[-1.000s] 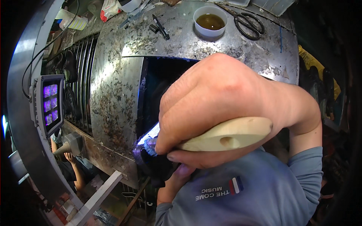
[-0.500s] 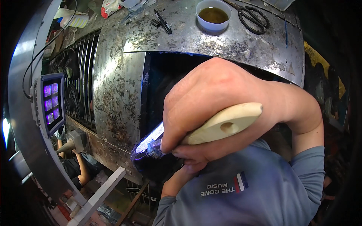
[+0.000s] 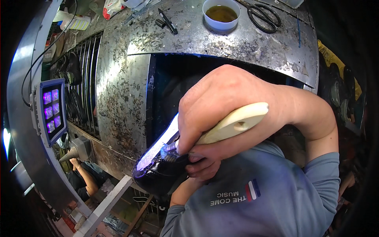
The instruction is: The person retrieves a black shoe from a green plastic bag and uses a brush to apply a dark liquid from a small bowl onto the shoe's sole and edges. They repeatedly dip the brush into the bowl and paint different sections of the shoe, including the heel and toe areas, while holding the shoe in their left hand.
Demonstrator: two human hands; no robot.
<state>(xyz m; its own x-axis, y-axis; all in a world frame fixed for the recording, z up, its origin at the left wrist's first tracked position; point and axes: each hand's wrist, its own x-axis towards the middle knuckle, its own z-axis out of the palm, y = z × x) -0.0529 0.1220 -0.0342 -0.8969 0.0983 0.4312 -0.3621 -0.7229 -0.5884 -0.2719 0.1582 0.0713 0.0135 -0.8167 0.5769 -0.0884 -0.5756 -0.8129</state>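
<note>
A brush with a pale, flat handle (image 3: 233, 120) sits in my right hand (image 3: 219, 98), whose fingers are wrapped around it near the bristles. The bristle end touches the edge of a black shoe (image 3: 160, 173), beside its underside, which glows white-violet. Below and behind, my left hand (image 3: 194, 184) holds the shoe from the side of my body. Most of its fingers are hidden by the shoe and my right hand. The heel end of the shoe is also covered by my right hand.
A worn metal bench (image 3: 118, 94) has a dark opening beyond my hands. On it lie a bowl of brown liquid (image 3: 222, 15), black-handled scissors (image 3: 263, 17) and a black marker (image 3: 168, 21). A violet lamp (image 3: 51, 108) stands left. Another person's arm (image 3: 87, 175) shows at lower left.
My right hand and the brush have shifted slightly right, with the bristles moving along the shoe's edge. More of the shoe's bright underside and dark upper shows now.
</note>
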